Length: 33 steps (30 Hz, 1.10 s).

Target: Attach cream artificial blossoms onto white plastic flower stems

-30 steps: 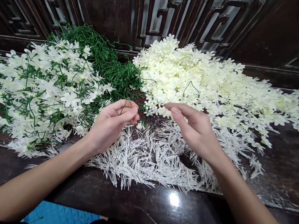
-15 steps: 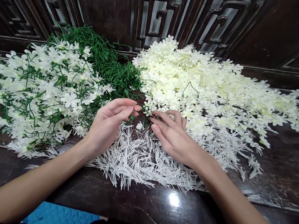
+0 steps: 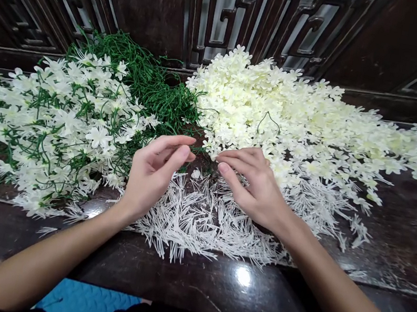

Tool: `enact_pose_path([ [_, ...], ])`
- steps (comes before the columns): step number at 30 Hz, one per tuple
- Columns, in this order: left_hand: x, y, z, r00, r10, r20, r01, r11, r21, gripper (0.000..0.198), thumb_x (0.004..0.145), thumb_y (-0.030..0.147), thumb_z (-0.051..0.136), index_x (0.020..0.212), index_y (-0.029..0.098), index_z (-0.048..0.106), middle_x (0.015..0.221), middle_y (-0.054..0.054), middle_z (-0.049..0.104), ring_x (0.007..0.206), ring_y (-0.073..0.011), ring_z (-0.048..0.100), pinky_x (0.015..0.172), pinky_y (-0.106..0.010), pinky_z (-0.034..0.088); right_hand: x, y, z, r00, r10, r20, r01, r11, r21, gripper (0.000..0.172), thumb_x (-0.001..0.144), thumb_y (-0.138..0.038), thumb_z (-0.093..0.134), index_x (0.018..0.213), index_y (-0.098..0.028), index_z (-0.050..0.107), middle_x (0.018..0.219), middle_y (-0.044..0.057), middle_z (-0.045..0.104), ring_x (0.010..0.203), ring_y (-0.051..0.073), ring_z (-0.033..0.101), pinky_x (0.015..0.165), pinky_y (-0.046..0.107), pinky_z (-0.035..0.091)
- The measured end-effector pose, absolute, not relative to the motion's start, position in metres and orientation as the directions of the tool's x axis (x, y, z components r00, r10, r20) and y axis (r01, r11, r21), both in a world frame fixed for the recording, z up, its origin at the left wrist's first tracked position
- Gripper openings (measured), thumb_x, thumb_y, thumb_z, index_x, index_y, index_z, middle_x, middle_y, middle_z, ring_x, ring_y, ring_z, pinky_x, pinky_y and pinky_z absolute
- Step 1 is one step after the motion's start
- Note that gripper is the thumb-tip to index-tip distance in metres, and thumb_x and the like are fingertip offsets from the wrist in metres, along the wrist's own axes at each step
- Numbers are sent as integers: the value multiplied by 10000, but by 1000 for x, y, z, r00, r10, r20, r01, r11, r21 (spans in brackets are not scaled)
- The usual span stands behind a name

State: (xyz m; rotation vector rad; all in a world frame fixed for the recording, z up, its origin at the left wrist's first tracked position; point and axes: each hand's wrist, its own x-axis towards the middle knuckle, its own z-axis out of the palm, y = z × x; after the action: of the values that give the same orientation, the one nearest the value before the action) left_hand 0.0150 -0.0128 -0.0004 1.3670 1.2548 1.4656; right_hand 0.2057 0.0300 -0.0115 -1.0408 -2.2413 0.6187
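My left hand [image 3: 154,168] is curled above the pile's middle, its thumb near the bent fingers. A thin green plastic stem [image 3: 202,150] shows at its fingertips and runs toward my right hand [image 3: 253,185]. There the thumb and fingertips come close together; what lies between them is too small to make out. Below the gap between the hands lies a small white blossom piece [image 3: 196,174]. White artificial stamens [image 3: 189,222] spread under both hands. Behind the right hand is a heap of cream flower petals [image 3: 265,101].
Finished-looking white artificial flowers [image 3: 65,127] with green stems are heaped at the left. Bare green stems [image 3: 146,73] lie behind them. A carved dark wooden panel [image 3: 146,2] rises at the back of the dark wooden bench [image 3: 172,278]. A blue mat [image 3: 88,301] lies below.
My right hand has moved slightly right and its fingers have drawn closer together, widening the gap between the hands. My left hand stays nearly in place, its thumb a little raised.
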Motion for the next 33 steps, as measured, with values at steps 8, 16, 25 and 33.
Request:
enact_pose_path([
  [8,13,-12,-10,81,905,417,436,-408,802,129,824,218,668,948,226,701,911,-42,718,805,-167,646,764,-328,515,204,20,7,-598,753,276,38,371,-928,177,913,-254,558,981,-274,720,1024,29,686,976,183,611,877,383,476],
  [16,12,-11,-8,-1,944,331,365,-308,878,69,839,228,640,885,207,688,855,-36,704,734,-151,633,659,-285,507,212,26,5,-664,728,171,184,381,-906,124,852,-278,623,940,-207,674,910,43,683,839,190,621,780,394,507],
  [25,14,-11,-7,-78,950,301,236,-276,932,77,846,200,630,909,184,671,872,-29,686,739,-125,617,646,-247,500,210,18,4,-919,390,-68,334,673,-660,57,831,-226,607,835,-183,643,834,47,632,878,231,554,834,461,439],
  [33,15,-13,-7,-27,956,291,234,-277,932,69,848,189,636,905,184,676,855,-17,684,722,-108,600,640,-222,491,215,23,2,-901,424,-92,365,626,-689,92,811,-150,553,815,-204,627,830,18,633,890,210,567,891,454,429],
])
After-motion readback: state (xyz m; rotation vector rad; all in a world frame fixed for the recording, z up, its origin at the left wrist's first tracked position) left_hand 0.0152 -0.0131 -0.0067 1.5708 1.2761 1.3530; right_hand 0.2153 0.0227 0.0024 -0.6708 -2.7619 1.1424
